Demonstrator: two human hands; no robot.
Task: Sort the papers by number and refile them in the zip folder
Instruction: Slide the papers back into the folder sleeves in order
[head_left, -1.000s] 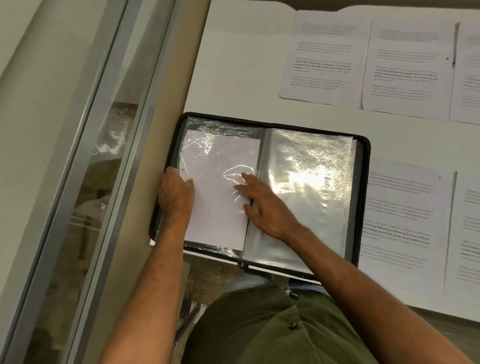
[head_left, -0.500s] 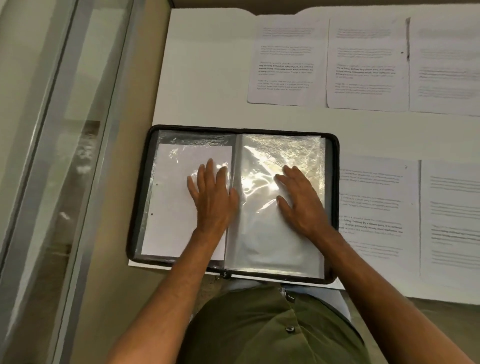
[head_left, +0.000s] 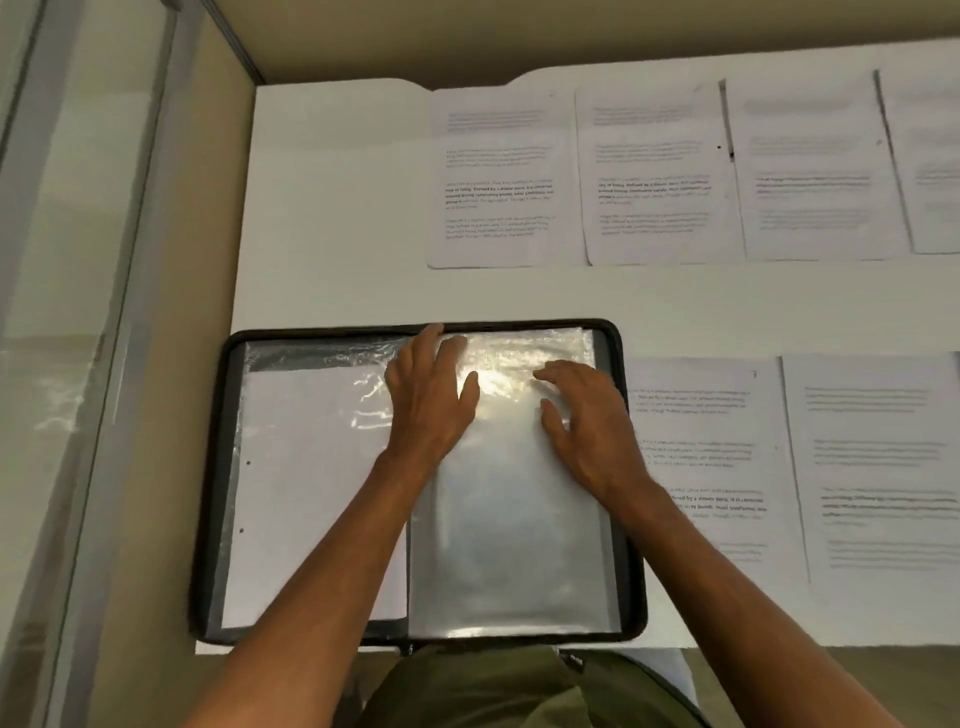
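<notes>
Having been slid up to the folder's (head_left: 218, 467) top centre, the left hand (head_left: 426, 405) lies flat; the right hand (head_left: 587, 426) presses the empty sleeve (head_left: 509, 545), loosely spread, readied for filing.

white table (head_left: 332, 218) | beige wall (head_left: 467, 36) behind | glass panel (head_left: 67, 260), metal frame (head_left: 140, 291) left
</notes>
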